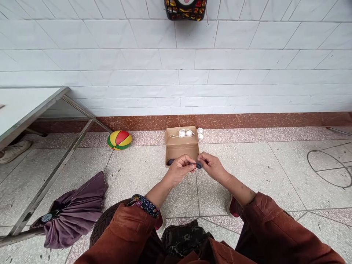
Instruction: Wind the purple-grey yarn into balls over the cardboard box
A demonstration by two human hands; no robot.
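Observation:
My left hand (180,168) and my right hand (213,165) meet over the near edge of an open cardboard box (180,150). Between them is a small looped bundle of dark grey yarn (199,165), pinched by the fingers of both hands. A dark ball of yarn (171,161) lies in the box's left corner, partly covered by my left hand. Two white yarn balls (185,134) with loose strands rest in the raised lid (172,132). Two more white balls (200,133) sit on the floor just right of the lid.
A red, yellow and green ball (120,140) lies near the wall. At left stands a metal-framed table (30,106), with a folded purple umbrella (77,212) by its leg. A wire ring stand (330,168) is at right. A dark patterned bag (185,11) hangs at the top.

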